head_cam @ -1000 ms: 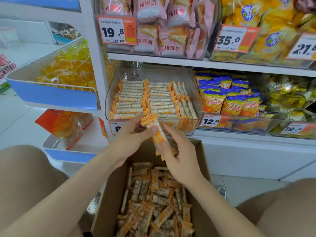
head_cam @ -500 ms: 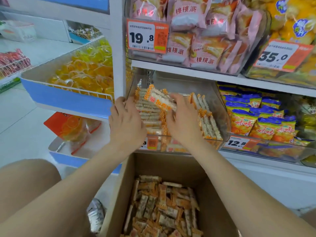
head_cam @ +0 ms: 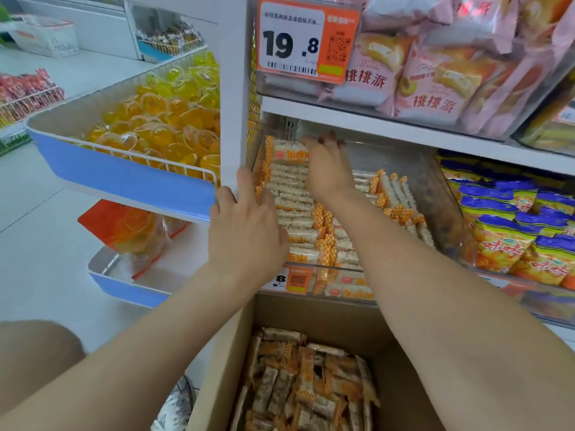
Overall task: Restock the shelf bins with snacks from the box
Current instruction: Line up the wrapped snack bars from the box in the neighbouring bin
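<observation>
A clear shelf bin (head_cam: 443,200) holds rows of white snack bars with orange checked ends (head_cam: 295,213). My right hand (head_cam: 326,169) reaches deep into the bin, with thumb and fingers curled over the right end of a few bars (head_cam: 287,154) standing at the back of the left row. My left hand (head_cam: 245,231) has straight fingers that press against the left ends of that row. Below, an open cardboard box (head_cam: 280,309) holds several loose bars of the same kind (head_cam: 311,384).
Pink cake packs (head_cam: 435,88) fill the bin above, behind a 19.8 price tag (head_cam: 306,38). Blue and yellow snack bags (head_cam: 513,231) lie to the right. A blue-fronted tray of yellow jelly cups (head_cam: 155,126) juts out on the left. The shelf edge (head_cam: 373,122) hangs low over the bin.
Both hands lifted a small bundle of bars from above the box into the bin. The right hand has gone further back, and the left has shifted to the row's left side.
</observation>
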Motion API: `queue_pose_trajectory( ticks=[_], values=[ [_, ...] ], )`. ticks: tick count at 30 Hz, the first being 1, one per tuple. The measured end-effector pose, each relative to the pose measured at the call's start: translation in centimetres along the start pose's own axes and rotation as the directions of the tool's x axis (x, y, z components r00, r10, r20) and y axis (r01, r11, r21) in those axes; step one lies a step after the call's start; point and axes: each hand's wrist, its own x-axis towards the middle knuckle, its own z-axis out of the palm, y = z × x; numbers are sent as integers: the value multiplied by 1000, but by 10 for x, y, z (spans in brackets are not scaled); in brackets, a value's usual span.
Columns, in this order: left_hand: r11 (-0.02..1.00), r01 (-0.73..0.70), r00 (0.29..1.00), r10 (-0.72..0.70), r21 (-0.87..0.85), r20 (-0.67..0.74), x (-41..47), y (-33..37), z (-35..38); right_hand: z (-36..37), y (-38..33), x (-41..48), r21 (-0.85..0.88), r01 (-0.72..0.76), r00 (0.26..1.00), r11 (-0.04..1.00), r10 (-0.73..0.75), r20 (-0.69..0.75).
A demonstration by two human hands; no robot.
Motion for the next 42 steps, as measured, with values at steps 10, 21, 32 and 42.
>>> queue_pose_trajectory(
  ticks=[10,21,32,42],
  values=[
    [1000,15,1000,-15,-4,-8,-1,2,-1,-3,-8,-1,-211,45,993,976,-66,-95],
    [997,-33,993,40,65,-108,-8,4,-10,-29,-8,-65,22,84,988,996,-81,-131],
    [844,-291,873,427,-450,235,-106,33,-2,-46,38,-290,414,-32,998,910,4,68],
    [950,-210,364,297,-232,883,-166,28,129,82,76,-361,62,-258,368,964,39,929]
  ],
)
